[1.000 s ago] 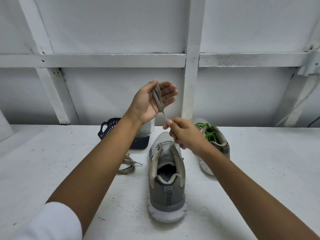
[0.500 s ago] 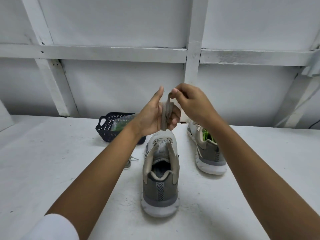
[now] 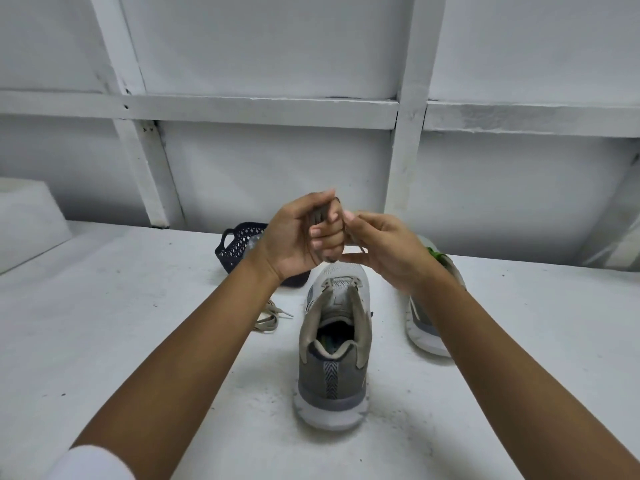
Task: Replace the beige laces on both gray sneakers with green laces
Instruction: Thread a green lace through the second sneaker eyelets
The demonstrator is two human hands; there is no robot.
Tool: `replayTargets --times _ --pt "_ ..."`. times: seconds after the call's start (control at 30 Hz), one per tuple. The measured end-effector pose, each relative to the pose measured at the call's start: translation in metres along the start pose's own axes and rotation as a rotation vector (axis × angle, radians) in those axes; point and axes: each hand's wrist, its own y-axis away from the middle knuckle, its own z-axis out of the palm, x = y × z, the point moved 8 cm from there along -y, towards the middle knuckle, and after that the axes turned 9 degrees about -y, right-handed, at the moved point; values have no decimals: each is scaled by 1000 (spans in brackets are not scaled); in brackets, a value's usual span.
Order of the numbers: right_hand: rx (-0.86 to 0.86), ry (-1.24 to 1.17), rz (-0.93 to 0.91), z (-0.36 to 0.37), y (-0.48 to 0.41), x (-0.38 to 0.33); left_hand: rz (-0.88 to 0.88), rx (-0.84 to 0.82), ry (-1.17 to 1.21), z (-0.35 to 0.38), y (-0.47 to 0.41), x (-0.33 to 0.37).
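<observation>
A gray sneaker (image 3: 334,358) without laces stands in the middle of the white table, heel toward me. Above its toe, my left hand (image 3: 298,240) grips a bundled beige lace (image 3: 318,216) in its curled fingers. My right hand (image 3: 384,251) is close beside it and pinches the lace's free end. A second gray sneaker (image 3: 427,327) with green laces (image 3: 434,253) stands to the right, mostly hidden behind my right forearm. Another beige lace (image 3: 268,318) lies coiled on the table, left of the middle sneaker.
A dark blue perforated basket (image 3: 239,251) sits at the back, behind my left hand, with something pale inside it. A white wall with beams (image 3: 407,133) rises behind the table. A white block (image 3: 27,216) stands at the far left.
My left hand has closed its fingers round the bundled beige lace. My right hand has come down from the top of the bundle to its right side, holding the lace end.
</observation>
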Motion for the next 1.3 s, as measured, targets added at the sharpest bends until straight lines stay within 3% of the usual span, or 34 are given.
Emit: replayTargets --times 0.13,0.27,0.5,0.73,0.87,1.03,1.17,1.3 --pt "-61 -25 31 18 -3 -1 -55 29 -109 -9 13 4" --pt "0 2 63 36 -17 13 -79 203 -242 -36 28 11" --pt "100 78 132 60 -53 37 -95 664 -320 -86 53 23" --pt "217 318 172 69 -74 52 22 1060 -409 -135 85 31" --pt "94 586 284 72 -75 73 -53 953 -629 -144 91 17" --pt "-30 795 469 62 -68 95 -455 756 -756 -155 108 -31" --pt "-55 664 723 65 -58 128 -666 631 -1048 -168 125 -52" --pt "-106 641 866 66 -53 151 -702 506 -1263 -171 129 -60"
